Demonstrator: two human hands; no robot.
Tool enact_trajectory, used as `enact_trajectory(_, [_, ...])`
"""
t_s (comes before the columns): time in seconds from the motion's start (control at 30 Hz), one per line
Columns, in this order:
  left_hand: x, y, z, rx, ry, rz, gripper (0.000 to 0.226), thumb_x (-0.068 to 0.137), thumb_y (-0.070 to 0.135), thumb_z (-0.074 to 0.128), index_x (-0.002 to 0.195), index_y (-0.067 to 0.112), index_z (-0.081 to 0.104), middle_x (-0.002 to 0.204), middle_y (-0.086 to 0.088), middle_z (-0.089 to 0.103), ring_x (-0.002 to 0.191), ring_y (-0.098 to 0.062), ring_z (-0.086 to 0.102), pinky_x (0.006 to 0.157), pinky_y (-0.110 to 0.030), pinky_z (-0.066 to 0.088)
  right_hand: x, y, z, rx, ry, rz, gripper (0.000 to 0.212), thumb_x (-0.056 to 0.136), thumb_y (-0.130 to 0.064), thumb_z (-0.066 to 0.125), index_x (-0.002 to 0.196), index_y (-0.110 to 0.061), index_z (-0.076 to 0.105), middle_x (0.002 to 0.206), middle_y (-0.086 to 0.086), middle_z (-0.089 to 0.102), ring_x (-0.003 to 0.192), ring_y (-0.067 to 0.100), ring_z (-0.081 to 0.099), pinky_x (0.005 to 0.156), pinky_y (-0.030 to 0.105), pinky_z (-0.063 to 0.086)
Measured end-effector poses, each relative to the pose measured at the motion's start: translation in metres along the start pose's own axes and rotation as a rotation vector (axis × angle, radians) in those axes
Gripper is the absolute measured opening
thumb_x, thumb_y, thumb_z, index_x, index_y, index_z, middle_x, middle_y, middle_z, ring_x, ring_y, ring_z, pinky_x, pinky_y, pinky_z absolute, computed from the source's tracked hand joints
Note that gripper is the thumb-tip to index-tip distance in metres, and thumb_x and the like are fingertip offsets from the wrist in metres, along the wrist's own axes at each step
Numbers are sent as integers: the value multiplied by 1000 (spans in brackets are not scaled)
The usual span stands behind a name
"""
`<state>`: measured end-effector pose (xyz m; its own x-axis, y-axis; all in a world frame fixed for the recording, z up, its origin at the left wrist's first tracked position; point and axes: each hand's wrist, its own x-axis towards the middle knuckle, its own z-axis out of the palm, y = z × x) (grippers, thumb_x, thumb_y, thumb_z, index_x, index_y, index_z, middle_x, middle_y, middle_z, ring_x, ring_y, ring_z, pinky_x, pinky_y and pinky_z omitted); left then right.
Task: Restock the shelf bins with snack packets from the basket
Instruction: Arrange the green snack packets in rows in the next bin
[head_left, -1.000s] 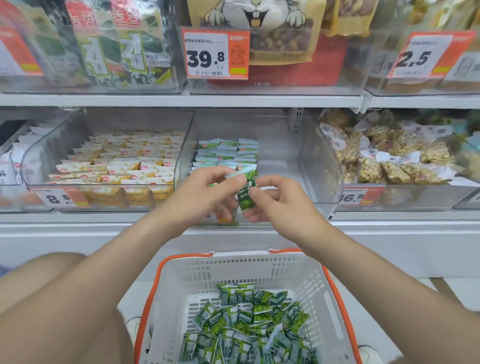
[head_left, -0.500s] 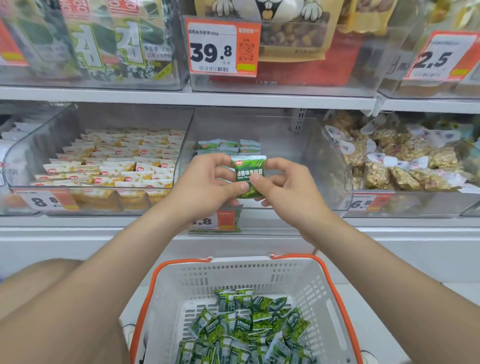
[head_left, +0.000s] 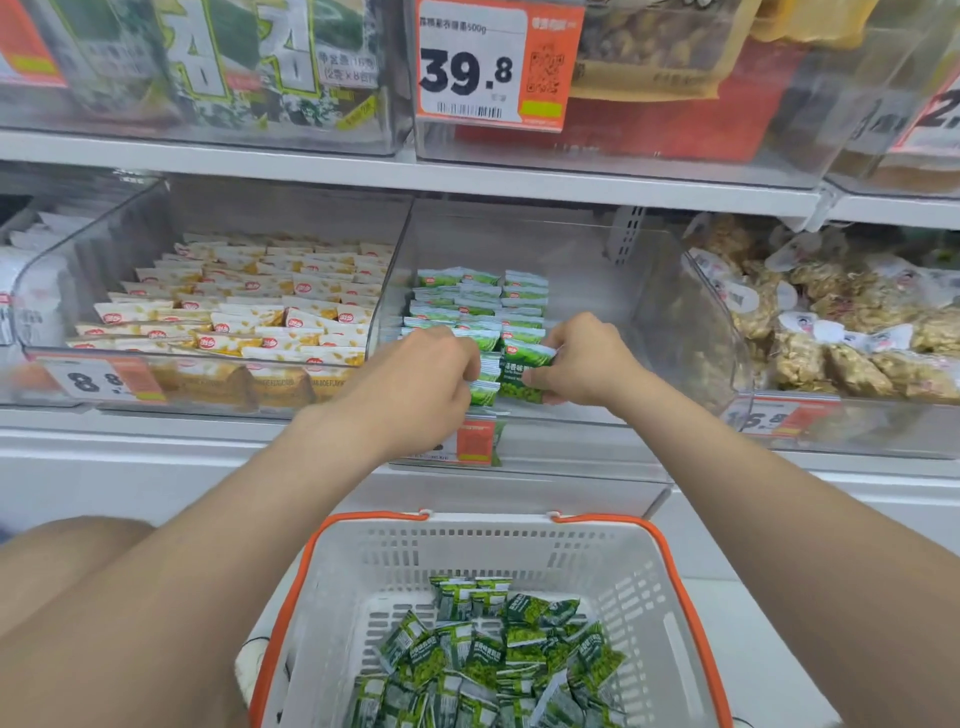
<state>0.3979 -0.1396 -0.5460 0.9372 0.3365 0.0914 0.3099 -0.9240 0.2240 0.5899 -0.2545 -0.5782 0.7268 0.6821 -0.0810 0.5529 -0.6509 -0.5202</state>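
Both my hands reach into the clear middle shelf bin (head_left: 649, 291). My right hand (head_left: 582, 361) pinches a green snack packet (head_left: 522, 371) at the front of the bin. My left hand (head_left: 423, 382) has its fingers curled round other green packets (head_left: 484, 387) just left of it. Rows of the same green packets (head_left: 478, 301) lie stacked further back in the bin. Below, a white basket (head_left: 649, 587) with an orange rim holds several loose green packets (head_left: 498, 660).
The bin to the left holds yellow-and-white packets (head_left: 244, 306); the one to the right holds clear bags of nuts (head_left: 841, 322). The upper shelf carries large bags behind a 39.8 price tag (head_left: 491, 62). My bare knee (head_left: 67, 561) sits at lower left.
My hands moved forward and down from in front of the bin into it, carrying the green packet to the front row. The camera came closer to the shelf.
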Motion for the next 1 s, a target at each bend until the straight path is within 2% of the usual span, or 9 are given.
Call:
enact_trajectory(0.13, [1,-2,1,3,-1,14,28,99,15,45,116,22,66,115,-3,60,105,-27,60,86,-44,53,14,-9,9,-81,53,6,42,77,-34,86,71,-17,48,80,8,67,114,25,53,69,33,44])
enact_trajectory(0.27, [1,-5,4,-5,27,35,28,100,15,44,115,22,67,112,-3,61,103,-26,60,84,-44,53,6,-14,5,-170,180,114,50,61,-47,89,74,-11,58,68,7,67,72,25,70,59,33,59])
enact_trajectory(0.4, [0,-4,6,-28,123,68,25,102,18,45,113,21,68,108,-2,64,102,-25,62,84,-42,53,-2,-14,-1,-150,113,127,57,71,-58,87,77,-5,66,60,6,69,48,22,70,61,38,63])
enact_trajectory(0.5, [-7,1,3,-97,266,121,22,101,26,49,109,24,69,106,5,69,100,-17,63,86,-41,54,-10,-11,-8,-122,26,23,52,90,-47,71,78,3,74,59,12,71,67,24,73,72,39,62])
enact_trajectory(0.57, [-19,9,-2,-181,347,151,15,94,34,54,96,30,69,89,14,68,83,-9,62,76,-38,55,-25,-11,-12,-179,147,-103,37,96,-32,60,86,1,73,71,18,72,83,36,67,75,44,58])
enact_trajectory(0.63, [-32,16,-3,-217,356,127,16,86,43,55,79,32,64,66,15,63,65,-4,59,63,-34,52,-53,-16,-15,-195,299,-262,24,97,-24,52,94,-9,70,71,12,70,79,40,64,71,46,56])
enact_trajectory(0.77, [-51,20,23,-25,19,107,24,84,49,53,74,28,60,67,9,65,68,-15,63,60,-30,49,-125,-35,-18,-113,281,-444,18,86,-33,48,84,-22,62,54,-2,57,57,27,55,61,41,52])
enact_trajectory(0.9, [-58,15,78,127,-390,88,18,90,40,53,87,24,62,91,1,68,85,-29,67,69,-35,54,-174,-30,9,-341,-121,-479,18,88,-33,50,89,-22,64,72,2,63,73,30,61,64,38,55])
enact_trajectory(1.0, [-64,6,128,146,-578,12,22,90,32,52,81,17,65,84,-5,66,81,-30,67,70,-41,58,-194,-17,40,-486,-373,-506,7,94,-17,51,87,-18,51,72,5,43,68,31,51,54,34,41])
